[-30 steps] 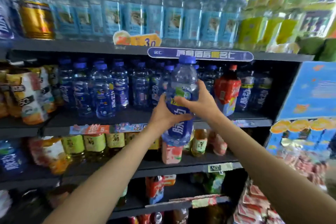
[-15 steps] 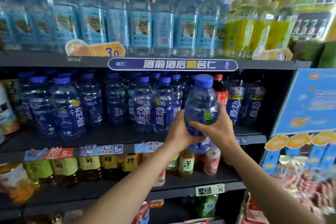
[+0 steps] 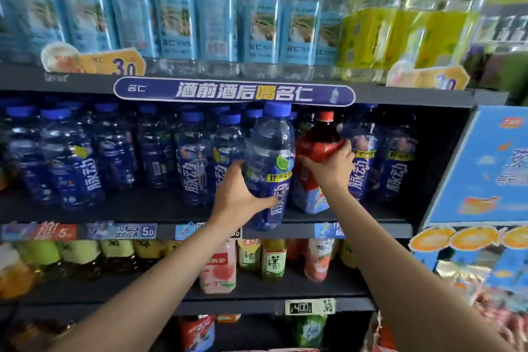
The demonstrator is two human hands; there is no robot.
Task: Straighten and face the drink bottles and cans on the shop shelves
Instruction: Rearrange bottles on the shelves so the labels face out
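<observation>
The left hand (image 3: 238,194) wrapped the blue-capped bottle (image 3: 270,163) at the shelf (image 3: 143,208) front; just beside it, the right hand (image 3: 328,168) gripped the red-capped bottle (image 3: 315,151).

Both arms reach forward, left hand (image 3: 238,194) and right hand (image 3: 328,168) curled closed.

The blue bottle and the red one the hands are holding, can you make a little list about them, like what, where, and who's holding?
left hand: wrapped around the blue-capped bottle
right hand: gripping the red-capped bottle
blue-capped bottle: at the front edge of the middle shelf, label facing out
red-capped bottle: standing among blue bottles, dark drink inside
shelf above: pale blue water bottles
shelf below: tea and peach drinks
</observation>
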